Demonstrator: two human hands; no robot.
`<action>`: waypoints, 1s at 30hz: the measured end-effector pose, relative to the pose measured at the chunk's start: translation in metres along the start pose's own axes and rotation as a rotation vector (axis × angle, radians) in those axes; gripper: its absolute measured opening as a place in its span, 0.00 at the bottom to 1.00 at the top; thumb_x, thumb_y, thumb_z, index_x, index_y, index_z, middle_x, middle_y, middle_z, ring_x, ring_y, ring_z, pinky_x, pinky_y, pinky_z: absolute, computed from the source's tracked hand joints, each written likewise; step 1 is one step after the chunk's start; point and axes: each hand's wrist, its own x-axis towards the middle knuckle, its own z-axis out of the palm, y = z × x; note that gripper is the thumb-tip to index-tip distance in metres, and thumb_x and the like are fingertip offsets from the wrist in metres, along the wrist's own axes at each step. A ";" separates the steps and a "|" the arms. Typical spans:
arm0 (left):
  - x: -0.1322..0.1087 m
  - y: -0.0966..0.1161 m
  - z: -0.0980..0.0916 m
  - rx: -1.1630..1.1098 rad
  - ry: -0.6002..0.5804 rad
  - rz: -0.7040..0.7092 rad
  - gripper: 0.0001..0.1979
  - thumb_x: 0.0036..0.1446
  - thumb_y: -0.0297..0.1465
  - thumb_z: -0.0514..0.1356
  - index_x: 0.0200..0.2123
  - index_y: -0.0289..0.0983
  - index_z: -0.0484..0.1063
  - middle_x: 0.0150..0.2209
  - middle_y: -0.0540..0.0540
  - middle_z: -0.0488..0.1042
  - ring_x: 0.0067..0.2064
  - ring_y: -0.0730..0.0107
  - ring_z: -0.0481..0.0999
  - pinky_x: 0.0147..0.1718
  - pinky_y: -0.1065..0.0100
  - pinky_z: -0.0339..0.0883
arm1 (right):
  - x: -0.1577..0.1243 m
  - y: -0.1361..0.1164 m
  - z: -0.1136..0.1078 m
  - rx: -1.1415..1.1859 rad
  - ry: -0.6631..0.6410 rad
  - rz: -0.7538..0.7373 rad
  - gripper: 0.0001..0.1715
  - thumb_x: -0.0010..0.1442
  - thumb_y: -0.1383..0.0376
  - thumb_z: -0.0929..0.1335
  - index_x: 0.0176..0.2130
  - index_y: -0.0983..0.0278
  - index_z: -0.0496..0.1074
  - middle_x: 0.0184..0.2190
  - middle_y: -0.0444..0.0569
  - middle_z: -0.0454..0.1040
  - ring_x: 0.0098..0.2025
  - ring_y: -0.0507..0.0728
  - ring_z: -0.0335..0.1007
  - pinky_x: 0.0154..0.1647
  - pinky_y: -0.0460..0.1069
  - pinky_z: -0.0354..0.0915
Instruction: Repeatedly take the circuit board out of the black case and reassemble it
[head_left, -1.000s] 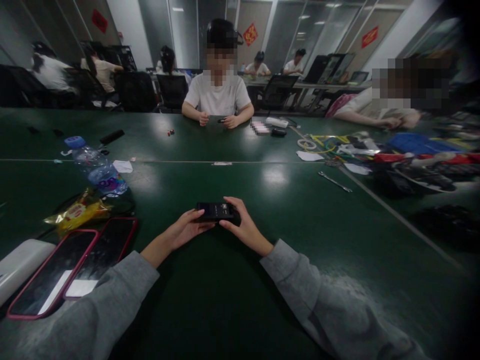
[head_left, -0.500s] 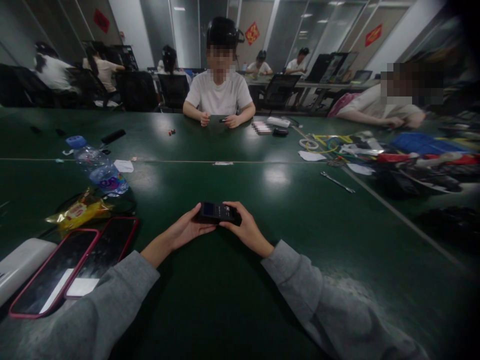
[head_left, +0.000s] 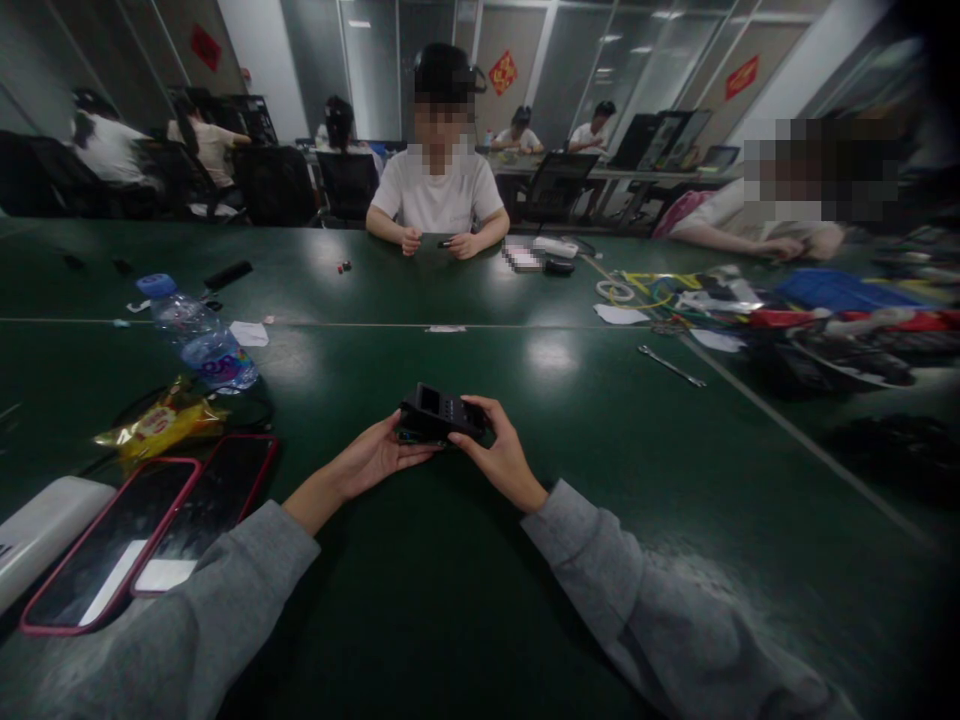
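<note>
Between my hands, above the green table, is a small black handheld device with a small screen and a row of buttons. Its black front cover (head_left: 442, 402) sits tilted, left end raised, over a lower part (head_left: 421, 437) with small bright specks like a circuit board. My left hand (head_left: 373, 452) holds the lower part at the left, thumb at its end and fingers underneath. My right hand (head_left: 496, 448) grips the right end of the cover between thumb and fingers. Whether the two parts still touch at the right is hidden by my right fingers.
At left lie two red-edged phones (head_left: 112, 545), a white box-shaped object (head_left: 49, 530), a yellow wrapper (head_left: 161, 425) and a plastic bottle (head_left: 199, 335). A wrench (head_left: 671, 366) lies right, near cables and a blue item (head_left: 844, 290). A person (head_left: 439, 195) sits opposite.
The left end of the device's front cover has risen from the lower part, opening a gap. My right hand has shifted slightly with it; my left hand has barely moved.
</note>
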 end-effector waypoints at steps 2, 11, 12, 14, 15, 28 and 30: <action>0.000 0.000 0.001 0.007 0.015 0.004 0.24 0.64 0.37 0.55 0.60 0.32 0.60 0.54 0.31 0.71 0.51 0.50 0.77 0.60 0.49 0.54 | 0.000 0.002 0.000 -0.001 0.005 0.012 0.26 0.54 0.60 0.74 0.51 0.56 0.66 0.49 0.49 0.70 0.52 0.61 0.66 0.56 0.58 0.61; -0.004 0.001 0.007 0.048 0.020 0.028 0.23 0.64 0.35 0.56 0.60 0.34 0.60 0.57 0.31 0.69 0.51 0.51 0.76 0.60 0.48 0.55 | 0.006 0.000 -0.007 0.070 -0.039 0.058 0.26 0.54 0.59 0.73 0.51 0.56 0.67 0.49 0.49 0.69 0.52 0.61 0.67 0.56 0.57 0.62; -0.005 0.001 0.009 0.053 0.025 0.031 0.23 0.64 0.35 0.56 0.60 0.34 0.60 0.57 0.31 0.69 0.52 0.51 0.76 0.60 0.48 0.55 | 0.007 0.000 -0.007 0.074 -0.034 0.067 0.26 0.54 0.59 0.73 0.51 0.56 0.66 0.49 0.49 0.69 0.52 0.61 0.67 0.56 0.57 0.62; -0.005 0.002 0.010 0.060 0.029 0.033 0.23 0.64 0.35 0.55 0.59 0.32 0.60 0.56 0.30 0.69 0.52 0.51 0.76 0.60 0.48 0.55 | 0.008 0.000 -0.008 0.088 -0.018 0.092 0.25 0.55 0.58 0.73 0.51 0.56 0.66 0.49 0.49 0.70 0.53 0.61 0.67 0.56 0.58 0.62; -0.005 0.002 0.010 0.063 0.031 0.034 0.23 0.64 0.36 0.55 0.59 0.32 0.60 0.56 0.30 0.69 0.52 0.50 0.76 0.60 0.48 0.56 | 0.009 0.001 -0.008 0.103 -0.007 0.109 0.25 0.55 0.58 0.73 0.51 0.57 0.66 0.49 0.50 0.70 0.53 0.61 0.67 0.57 0.58 0.62; -0.001 0.000 0.001 0.042 0.039 0.061 0.25 0.65 0.38 0.54 0.61 0.32 0.58 0.56 0.30 0.69 0.56 0.49 0.73 0.61 0.49 0.56 | 0.019 0.016 -0.014 0.552 0.002 0.323 0.24 0.47 0.65 0.76 0.44 0.56 0.68 0.46 0.43 0.70 0.51 0.55 0.67 0.54 0.52 0.64; 0.000 0.000 0.001 0.038 0.054 0.062 0.26 0.65 0.39 0.53 0.61 0.32 0.57 0.57 0.29 0.69 0.56 0.48 0.72 0.61 0.49 0.56 | 0.020 0.017 -0.017 0.609 0.001 0.350 0.24 0.47 0.66 0.76 0.43 0.55 0.68 0.46 0.42 0.70 0.51 0.55 0.68 0.52 0.51 0.65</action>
